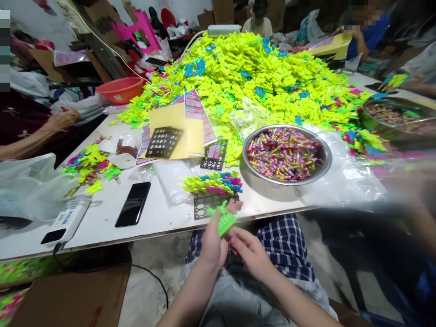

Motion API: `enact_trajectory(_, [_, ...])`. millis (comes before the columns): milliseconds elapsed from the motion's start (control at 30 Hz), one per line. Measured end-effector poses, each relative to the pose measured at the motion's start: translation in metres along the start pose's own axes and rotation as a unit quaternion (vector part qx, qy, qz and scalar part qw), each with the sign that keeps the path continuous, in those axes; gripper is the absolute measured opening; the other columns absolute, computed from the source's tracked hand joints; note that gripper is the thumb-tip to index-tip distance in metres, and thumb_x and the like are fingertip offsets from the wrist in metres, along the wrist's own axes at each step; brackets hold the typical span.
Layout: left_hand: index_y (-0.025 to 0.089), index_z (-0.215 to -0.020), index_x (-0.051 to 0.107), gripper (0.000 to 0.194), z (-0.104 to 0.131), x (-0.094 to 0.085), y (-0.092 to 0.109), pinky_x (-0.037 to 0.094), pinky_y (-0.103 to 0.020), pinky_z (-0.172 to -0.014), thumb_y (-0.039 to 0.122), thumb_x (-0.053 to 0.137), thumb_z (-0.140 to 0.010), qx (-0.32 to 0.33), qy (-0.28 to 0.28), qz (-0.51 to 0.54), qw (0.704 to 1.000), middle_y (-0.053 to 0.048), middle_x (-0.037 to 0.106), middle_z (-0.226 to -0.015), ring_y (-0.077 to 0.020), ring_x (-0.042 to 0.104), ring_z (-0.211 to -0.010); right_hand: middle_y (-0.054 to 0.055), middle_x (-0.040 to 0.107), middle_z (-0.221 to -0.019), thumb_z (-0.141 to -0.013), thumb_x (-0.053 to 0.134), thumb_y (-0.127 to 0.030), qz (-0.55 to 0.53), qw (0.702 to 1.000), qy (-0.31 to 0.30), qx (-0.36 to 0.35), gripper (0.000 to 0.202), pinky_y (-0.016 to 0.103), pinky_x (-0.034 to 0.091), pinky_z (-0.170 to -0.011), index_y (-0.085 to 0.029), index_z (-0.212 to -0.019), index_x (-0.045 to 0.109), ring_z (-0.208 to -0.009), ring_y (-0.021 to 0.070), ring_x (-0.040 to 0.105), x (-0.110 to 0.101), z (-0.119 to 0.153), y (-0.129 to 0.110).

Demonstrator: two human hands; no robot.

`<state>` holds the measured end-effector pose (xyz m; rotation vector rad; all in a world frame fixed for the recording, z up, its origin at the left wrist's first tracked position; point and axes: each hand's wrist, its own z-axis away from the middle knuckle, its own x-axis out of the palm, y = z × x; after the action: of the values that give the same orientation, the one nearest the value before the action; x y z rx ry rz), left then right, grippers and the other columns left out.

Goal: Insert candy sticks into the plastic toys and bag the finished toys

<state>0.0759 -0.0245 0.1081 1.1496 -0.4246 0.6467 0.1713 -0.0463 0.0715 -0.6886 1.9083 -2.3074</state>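
Green toy piece [227, 222] is held above the lap, near the table's front edge, gripped between thumb and fingers of the left hand [211, 243]. Right hand [252, 252] is brought in at its lower end, fingertips bunched narrow; whether anything small is pinched there cannot be told. Probably best steadied by the broad part, thin parts left unsqueezed, lower end kept exposed, pressure applied lightly and in line rather than sideways. White table [102, 220] is cluttered: black perforated tray [203, 200] beside multicoloured pieces [214, 184], metal bowl [288, 183] filled with small wrapped items [286, 154], phone [133, 204] laid flat, large yellow-green pile [218, 68] heaped behind. Red basin [119, 92] is seen at the pile's left. Room is crowded with boxes and bags; a blue-shirted person [374, 34] is seen far right, another person's forearm [37, 134] at left.
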Motion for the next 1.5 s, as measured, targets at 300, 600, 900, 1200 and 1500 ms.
enact_trajectory(300, [0.015, -0.077, 0.057, 0.027, 0.009, 0.002, -0.001, 0.043, -0.034, -0.084, 0.041, 0.050, -0.079, -0.052, -0.008, 0.026, 0.998, -0.005, 0.066, -0.063, -0.0189, 0.065, -0.074, 0.002, 0.056, -0.072, -0.085, 0.047, -0.040, 0.034, 0.999, -0.038, -0.017, 0.030, 0.021, 0.039, -0.056, -0.015, -0.085, 0.064, -0.064, 0.0112, 0.046, -0.003, 0.005, -0.003])
enact_trajectory(600, [0.015, -0.078, 0.058, 0.025, 0.010, 0.005, -0.012, 0.048, -0.036, -0.078, 0.039, 0.052, -0.079, 0.009, 0.012, 0.045, 0.999, -0.001, 0.062, -0.054, -0.0146, 0.062, -0.055, 0.003, 0.060, -0.078, -0.088, 0.044, -0.030, 0.078, 0.995, -0.024, -0.062, 0.024, 0.021, 0.043, -0.064, -0.016, -0.085, 0.063, -0.070, 0.0123, 0.053, -0.004, 0.009, 0.000])
enact_trajectory(900, [0.015, -0.080, 0.056, 0.026, 0.013, 0.007, -0.015, 0.051, -0.032, -0.065, 0.041, 0.051, -0.079, -0.018, 0.055, 0.070, 0.996, -0.001, 0.062, -0.057, -0.0155, 0.062, -0.055, 0.004, 0.060, -0.072, -0.086, 0.043, -0.029, 0.177, 0.980, -0.004, -0.087, 0.026, 0.024, 0.045, -0.066, -0.015, -0.079, 0.064, -0.069, 0.0147, 0.055, -0.004, 0.009, -0.006])
enact_trajectory(1200, [0.016, -0.078, 0.055, 0.030, 0.012, 0.002, -0.017, 0.049, -0.027, -0.060, 0.046, 0.051, -0.078, 0.061, 0.032, -0.017, 0.997, -0.002, 0.063, -0.064, -0.0159, 0.063, -0.061, 0.000, 0.049, -0.060, -0.080, 0.053, -0.043, -0.022, 0.999, 0.034, 0.033, 0.031, 0.020, 0.038, -0.051, -0.014, -0.072, 0.061, -0.056, 0.0091, 0.042, 0.010, 0.011, -0.008])
enact_trajectory(1500, [0.016, -0.080, 0.058, 0.030, 0.004, -0.011, -0.011, 0.047, -0.030, -0.070, 0.044, 0.059, -0.072, 0.038, 0.015, -0.050, 0.998, -0.004, 0.066, -0.070, -0.0195, 0.063, -0.074, -0.008, 0.031, -0.046, -0.072, 0.062, -0.046, -0.123, 0.990, 0.025, 0.059, 0.032, 0.019, 0.023, -0.040, -0.015, -0.067, 0.056, -0.043, 0.0049, 0.024, 0.014, -0.002, -0.012])
